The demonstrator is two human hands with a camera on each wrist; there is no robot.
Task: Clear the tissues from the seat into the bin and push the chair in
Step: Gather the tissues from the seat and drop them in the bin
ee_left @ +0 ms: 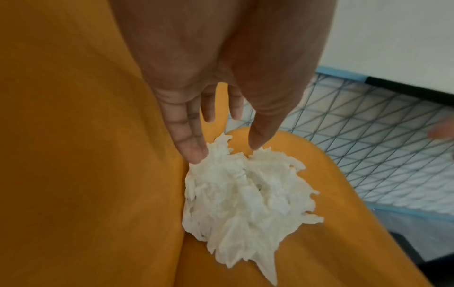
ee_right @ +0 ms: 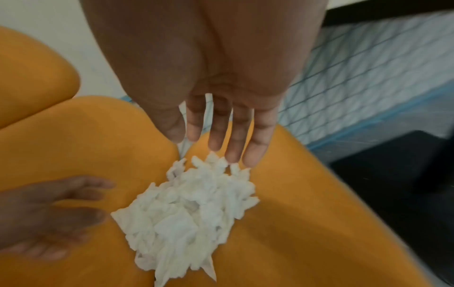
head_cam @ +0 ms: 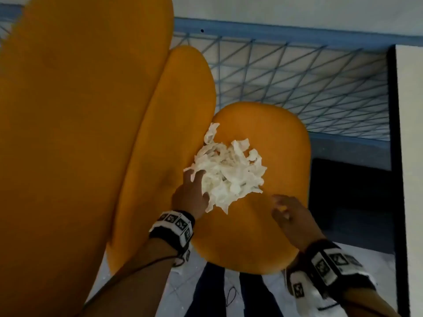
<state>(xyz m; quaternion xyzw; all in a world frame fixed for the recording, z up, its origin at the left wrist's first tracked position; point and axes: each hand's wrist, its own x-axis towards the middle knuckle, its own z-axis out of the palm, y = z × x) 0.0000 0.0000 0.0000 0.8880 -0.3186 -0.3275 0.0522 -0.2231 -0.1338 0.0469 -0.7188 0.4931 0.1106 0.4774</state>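
A heap of crumpled white tissues [head_cam: 229, 175] lies on the orange chair seat [head_cam: 251, 236], close to the backrest [head_cam: 80, 133]. My left hand [head_cam: 192, 188] lies at the heap's left edge. In the left wrist view its straight fingers [ee_left: 194, 147] touch the tissues [ee_left: 245, 198] without closing on them. My right hand [head_cam: 283, 209] hovers over bare seat just right of the heap, holding nothing. In the right wrist view its fingers [ee_right: 236, 147] are spread straight above the tissues [ee_right: 191, 209]. No bin is recognisable in any view.
A blue wire-mesh panel [head_cam: 320, 88] stands beyond the seat. A dark box-like shape [head_cam: 354, 202] sits low at the right, beside a white surface with a black edge [head_cam: 409, 133]. Pale floor [head_cam: 178, 289] shows under the seat's front.
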